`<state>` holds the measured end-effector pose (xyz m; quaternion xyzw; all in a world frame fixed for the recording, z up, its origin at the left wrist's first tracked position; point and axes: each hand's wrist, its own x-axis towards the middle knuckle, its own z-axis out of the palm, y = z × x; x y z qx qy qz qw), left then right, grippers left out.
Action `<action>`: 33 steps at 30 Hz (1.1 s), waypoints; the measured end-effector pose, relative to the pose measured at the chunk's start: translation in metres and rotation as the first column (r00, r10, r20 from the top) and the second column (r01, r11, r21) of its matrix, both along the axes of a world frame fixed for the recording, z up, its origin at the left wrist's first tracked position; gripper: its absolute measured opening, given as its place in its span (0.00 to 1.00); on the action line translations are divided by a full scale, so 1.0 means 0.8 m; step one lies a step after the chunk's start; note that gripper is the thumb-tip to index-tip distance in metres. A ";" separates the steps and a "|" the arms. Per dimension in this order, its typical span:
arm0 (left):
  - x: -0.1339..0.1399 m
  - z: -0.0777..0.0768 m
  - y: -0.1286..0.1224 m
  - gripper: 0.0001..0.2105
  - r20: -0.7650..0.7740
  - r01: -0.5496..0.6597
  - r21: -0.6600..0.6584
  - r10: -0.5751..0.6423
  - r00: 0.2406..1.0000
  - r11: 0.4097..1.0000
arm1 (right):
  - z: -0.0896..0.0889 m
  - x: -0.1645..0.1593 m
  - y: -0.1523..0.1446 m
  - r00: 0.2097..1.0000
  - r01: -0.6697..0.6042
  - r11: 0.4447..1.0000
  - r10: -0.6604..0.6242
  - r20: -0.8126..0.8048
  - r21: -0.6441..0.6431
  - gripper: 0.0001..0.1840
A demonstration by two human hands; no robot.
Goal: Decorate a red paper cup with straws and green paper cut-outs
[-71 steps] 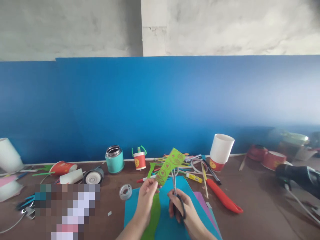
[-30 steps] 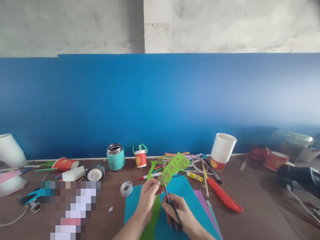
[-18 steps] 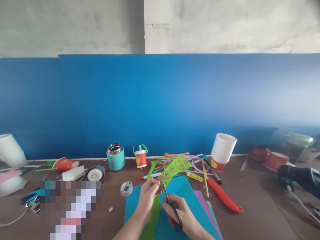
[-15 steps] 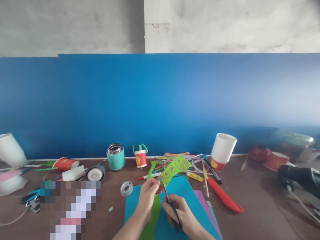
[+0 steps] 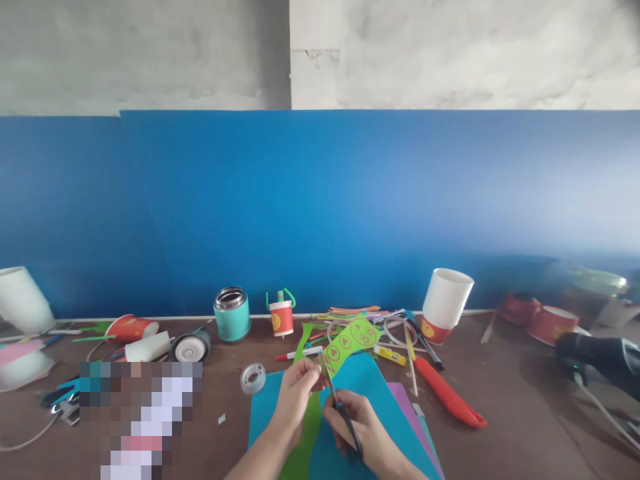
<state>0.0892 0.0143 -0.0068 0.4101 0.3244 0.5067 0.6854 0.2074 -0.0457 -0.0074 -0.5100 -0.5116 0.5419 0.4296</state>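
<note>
My left hand [image 5: 299, 392] pinches the near end of a bright green paper strip [image 5: 345, 345] printed with red circles and shapes. My right hand [image 5: 356, 423] is closed around black-handled scissors [image 5: 345, 413], whose blades reach the strip beside my left fingertips. How deep the blades sit in the paper cannot be made out. Under both hands lies a blue paper sheet [image 5: 370, 380], with a longer green paper piece [image 5: 303, 447] on top of it. A purple sheet [image 5: 407, 410] sticks out from beneath the blue one on the right.
Behind the strip lie several coloured sticks [image 5: 350, 311], a yellow glue stick [image 5: 391, 354] and a marker [image 5: 299, 354]. A tape roll [image 5: 253, 378], teal thermos [image 5: 232, 315] and small red cup [image 5: 281, 319] stand left. Rightward are stacked white cups [image 5: 447, 300], a red pouch [image 5: 450, 393] and a black device [image 5: 600, 360].
The far end of the green strip has dipped slightly. Both hands stay in nearly the same place, with the scissors still at the strip.
</note>
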 end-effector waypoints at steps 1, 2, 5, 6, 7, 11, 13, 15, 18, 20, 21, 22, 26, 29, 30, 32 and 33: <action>0.000 0.000 0.000 0.15 -0.003 0.004 0.000 -0.004 1.000 1.000 | 0.000 0.000 0.000 1.000 -0.003 1.000 0.003 -0.005 0.000 0.15; 0.000 0.000 -0.001 0.15 -0.006 0.008 -0.001 -0.008 1.000 1.000 | -0.001 0.000 0.000 1.000 -0.010 1.000 0.010 -0.013 0.003 0.15; 0.000 0.000 -0.003 0.15 -0.007 0.017 -0.004 -0.017 1.000 1.000 | -0.002 0.000 -0.001 0.999 -0.016 1.000 0.017 -0.029 0.010 0.15; 0.000 0.000 -0.004 0.15 -0.005 0.018 -0.005 -0.018 1.000 1.000 | -0.002 0.000 -0.001 1.000 -0.013 1.000 0.013 -0.026 0.009 0.14; 0.000 0.000 -0.005 0.15 -0.003 0.018 -0.006 -0.018 1.000 1.000 | -0.002 0.001 -0.001 1.000 -0.009 1.000 0.009 -0.021 0.010 0.14; 0.000 0.003 -0.006 0.15 -0.001 0.017 -0.011 -0.017 1.000 1.000 | -0.002 0.001 0.001 1.000 -0.007 1.000 0.007 -0.019 0.026 0.15; 0.001 0.004 -0.006 0.15 -0.010 0.016 -0.012 -0.016 1.000 1.000 | 0.000 0.001 0.001 1.000 -0.006 1.000 0.006 -0.024 0.019 0.15; 0.001 0.005 -0.006 0.15 -0.018 0.017 -0.009 -0.017 1.000 1.000 | 0.002 0.001 0.000 1.000 -0.001 1.000 0.001 -0.020 0.005 0.15; 0.001 0.006 -0.006 0.14 -0.017 0.025 -0.008 -0.025 1.000 1.000 | 0.003 0.001 -0.001 1.000 0.008 1.000 -0.008 -0.005 -0.005 0.16; 0.000 0.007 -0.007 0.14 -0.017 0.030 -0.006 -0.030 0.999 1.000 | 0.003 0.000 0.000 1.000 0.008 1.000 -0.008 -0.002 -0.005 0.17; 0.000 0.008 -0.007 0.14 -0.021 0.035 -0.004 -0.035 0.999 0.999 | 0.002 0.000 0.000 1.000 0.005 1.000 -0.005 -0.004 -0.006 0.17; 0.000 0.008 -0.008 0.13 -0.026 0.039 -0.002 -0.039 0.999 0.999 | 0.002 0.000 0.000 1.000 0.003 1.000 -0.003 -0.008 -0.006 0.17; -0.002 0.007 -0.008 0.13 -0.037 0.060 0.010 -0.060 0.998 0.998 | 0.002 0.000 0.000 1.000 0.006 1.000 -0.006 -0.010 0.000 0.17; -0.003 0.007 -0.007 0.12 -0.035 0.071 0.019 -0.070 0.997 0.997 | 0.004 0.000 -0.002 1.000 0.022 1.000 -0.022 0.001 -0.016 0.18; -0.003 0.008 -0.006 0.12 -0.035 0.074 0.019 -0.073 0.997 0.997 | 0.004 0.000 -0.002 1.000 0.021 1.000 -0.021 0.000 -0.021 0.18; -0.004 0.009 -0.006 0.12 -0.040 0.081 0.015 -0.081 0.996 0.997 | 0.004 0.000 -0.002 1.000 0.007 1.000 -0.007 -0.007 -0.018 0.18; -0.005 0.009 -0.007 0.12 -0.044 0.084 0.012 -0.083 0.996 0.996 | 0.003 0.001 -0.002 1.000 -0.001 1.000 0.001 -0.013 -0.012 0.18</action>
